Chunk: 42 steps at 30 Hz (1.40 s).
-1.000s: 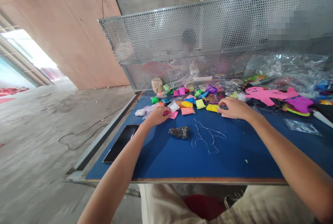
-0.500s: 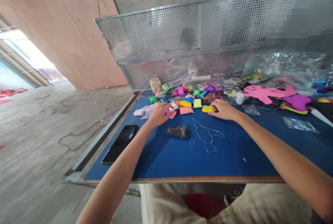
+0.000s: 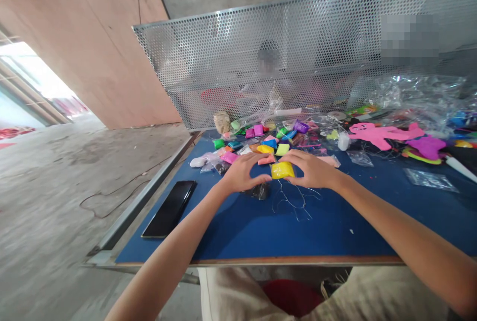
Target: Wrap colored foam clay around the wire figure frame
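Observation:
A yellow packet [image 3: 282,170] is pinched between the thumb and fingers of my right hand [image 3: 311,169], above the middle of the blue table. Just left of it, my left hand [image 3: 244,172] has its thumb and fingers apart with nothing between them. Under my left hand lies a dark wrapped lump [image 3: 260,191], partly hidden. A thin bent wire figure [image 3: 296,202] rests on the table below my right hand. Behind both hands are several small packets in many colours, among them a lime one [image 3: 282,149] and a purple one [image 3: 300,126].
A black phone [image 3: 169,209] lies at the table's left side. Pink felt-like figure [image 3: 380,134], clear bags [image 3: 430,180] and a white glue-like nozzle [image 3: 461,170] are at the right. A perforated metal panel [image 3: 231,52] stands along the back, with people blurred behind it.
My right hand has lifted the yellow packet and brought it left and nearer. My left hand has moved right, away from the pink and white packets, towards the yellow one.

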Available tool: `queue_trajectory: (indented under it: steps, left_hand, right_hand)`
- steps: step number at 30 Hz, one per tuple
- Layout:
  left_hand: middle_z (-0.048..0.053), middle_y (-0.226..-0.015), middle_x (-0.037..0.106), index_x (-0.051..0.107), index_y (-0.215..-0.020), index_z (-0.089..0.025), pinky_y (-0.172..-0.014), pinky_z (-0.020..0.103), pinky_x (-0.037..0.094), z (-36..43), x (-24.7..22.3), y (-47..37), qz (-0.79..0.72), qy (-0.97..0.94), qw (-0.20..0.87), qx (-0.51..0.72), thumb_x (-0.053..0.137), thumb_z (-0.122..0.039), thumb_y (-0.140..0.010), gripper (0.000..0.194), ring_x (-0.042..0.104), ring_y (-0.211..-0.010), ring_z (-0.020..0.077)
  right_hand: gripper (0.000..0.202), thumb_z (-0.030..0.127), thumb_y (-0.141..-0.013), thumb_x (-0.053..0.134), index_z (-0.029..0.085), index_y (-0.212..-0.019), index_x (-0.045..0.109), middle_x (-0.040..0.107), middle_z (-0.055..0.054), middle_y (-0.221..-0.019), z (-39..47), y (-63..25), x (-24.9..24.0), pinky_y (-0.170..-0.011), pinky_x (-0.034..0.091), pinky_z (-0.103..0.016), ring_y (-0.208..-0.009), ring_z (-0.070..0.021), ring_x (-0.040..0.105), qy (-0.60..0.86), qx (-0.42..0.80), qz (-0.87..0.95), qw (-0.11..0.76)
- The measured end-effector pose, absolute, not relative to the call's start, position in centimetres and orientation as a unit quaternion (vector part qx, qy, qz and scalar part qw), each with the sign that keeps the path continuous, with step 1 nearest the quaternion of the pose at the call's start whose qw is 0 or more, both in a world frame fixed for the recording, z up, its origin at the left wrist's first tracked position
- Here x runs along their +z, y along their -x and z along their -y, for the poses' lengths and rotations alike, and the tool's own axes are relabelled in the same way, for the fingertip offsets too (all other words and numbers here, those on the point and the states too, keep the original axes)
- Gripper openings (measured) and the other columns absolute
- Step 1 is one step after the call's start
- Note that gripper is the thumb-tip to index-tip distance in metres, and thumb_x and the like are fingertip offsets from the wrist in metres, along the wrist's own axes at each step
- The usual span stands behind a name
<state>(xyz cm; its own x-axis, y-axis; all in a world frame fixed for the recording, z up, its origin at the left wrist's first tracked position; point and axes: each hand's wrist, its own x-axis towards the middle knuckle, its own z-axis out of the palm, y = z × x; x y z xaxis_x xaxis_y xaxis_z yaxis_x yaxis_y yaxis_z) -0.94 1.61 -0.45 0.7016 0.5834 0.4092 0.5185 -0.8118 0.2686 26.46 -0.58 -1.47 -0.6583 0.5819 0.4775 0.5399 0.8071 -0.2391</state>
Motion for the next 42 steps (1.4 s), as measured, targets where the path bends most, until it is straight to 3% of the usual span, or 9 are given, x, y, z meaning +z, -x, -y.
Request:
queue_trajectory:
  steps: [4,12,17,22,26,31,33,36,42]
  left_hand:
    - [0.015,-0.120,0.067,0.053,-0.132,-0.017,-0.094,0.043,0.048,0.8,-0.4,-1.2,-0.298,-0.927,0.065,0.219,0.067,-0.073,-0.074,0.082,0.064,-0.108,0.0323]
    - [0.003,-0.075,0.065,0.062,-0.092,-0.015,-0.060,0.025,0.043,1.4,0.0,-0.9,-0.244,-0.917,0.257,0.184,0.052,-0.062,-0.092,0.048,0.057,-0.063,0.0137]
    - [0.007,-0.089,0.070,0.062,-0.107,-0.015,-0.076,0.029,0.050,2.4,-0.6,-2.0,-0.212,-0.895,0.328,0.215,0.041,-0.056,-0.099,0.047,0.064,-0.078,0.0173]
    - [0.019,-0.137,0.054,0.039,-0.145,-0.017,-0.104,0.053,0.041,1.6,-3.1,-3.0,-0.300,-0.913,0.112,0.253,0.060,-0.071,-0.081,0.086,0.050,-0.126,0.0369]
    - [0.018,-0.146,0.049,0.035,-0.151,-0.020,-0.114,0.057,0.029,-0.4,-2.9,-1.5,-0.317,-0.922,0.037,0.218,0.057,-0.068,-0.085,0.085,0.042,-0.136,0.0372]
    - [0.013,-0.132,0.063,0.049,-0.142,-0.019,-0.105,0.045,0.042,-0.3,-1.5,-0.7,-0.302,-0.902,0.110,0.290,0.059,-0.067,-0.084,0.076,0.057,-0.121,0.0317]
    - [0.009,-0.111,0.071,0.059,-0.130,-0.018,-0.088,0.036,0.051,0.5,-1.7,-1.4,-0.319,-0.893,0.160,0.274,0.058,-0.065,-0.086,0.064,0.066,-0.098,0.0256]
    - [0.003,-0.076,0.070,0.070,-0.098,-0.017,-0.064,0.027,0.048,1.4,-2.4,-2.5,-0.324,-0.888,0.207,0.252,0.054,-0.059,-0.092,0.045,0.063,-0.065,0.0153]
    - [0.003,-0.076,0.075,0.074,-0.090,-0.018,-0.066,0.024,0.052,1.4,-2.8,-2.5,-0.259,-0.892,0.290,0.233,0.050,-0.049,-0.098,0.040,0.070,-0.067,0.0147]
  right_hand:
    - [0.053,0.043,-0.088,0.066,0.024,-0.135,0.051,0.061,-0.012,-0.129,1.9,-24.9,-1.2,-0.105,0.047,-0.046,-0.121,-0.0296,0.057,0.248,0.004,0.919,0.305]
    - [0.027,0.038,-0.099,0.054,0.028,-0.122,0.063,0.070,-0.006,-0.113,2.4,-25.2,-0.7,-0.090,0.053,-0.035,-0.103,-0.0210,0.065,0.234,0.108,0.894,0.366]
    - [0.024,0.036,-0.100,0.051,0.028,-0.108,0.072,0.073,-0.004,-0.100,2.4,-24.8,-0.6,-0.081,0.054,-0.033,-0.092,-0.0190,0.067,0.254,0.179,0.849,0.427]
    - [0.027,0.040,-0.099,0.050,0.026,-0.100,0.074,0.073,-0.006,-0.100,1.3,-25.3,-1.0,-0.087,0.053,-0.039,-0.094,-0.0226,0.067,0.334,0.115,0.811,0.466]
    - [0.027,0.044,-0.097,0.053,0.025,-0.092,0.072,0.073,-0.005,-0.092,0.7,-26.0,-1.3,-0.080,0.052,-0.037,-0.085,-0.0225,0.067,0.383,0.085,0.797,0.460]
    - [0.024,0.041,-0.098,0.053,0.025,-0.092,0.069,0.072,-0.004,-0.090,2.1,-24.6,-1.3,-0.077,0.049,-0.035,-0.082,-0.0212,0.065,0.368,0.095,0.804,0.457]
    - [0.023,0.040,-0.098,0.053,0.025,-0.091,0.068,0.072,-0.005,-0.091,3.0,-23.6,-1.2,-0.083,0.047,-0.037,-0.086,-0.0217,0.065,0.356,0.085,0.810,0.458]
    - [0.025,0.042,-0.097,0.055,0.025,-0.085,0.066,0.072,-0.004,-0.090,3.9,-22.4,-0.8,-0.089,0.044,-0.041,-0.088,-0.0231,0.063,0.368,0.101,0.804,0.457]
    - [0.030,0.048,-0.096,0.053,0.022,-0.083,0.062,0.066,-0.002,-0.077,3.9,-22.1,-1.1,-0.067,0.048,-0.034,-0.069,-0.0189,0.061,0.388,0.273,0.772,0.422]
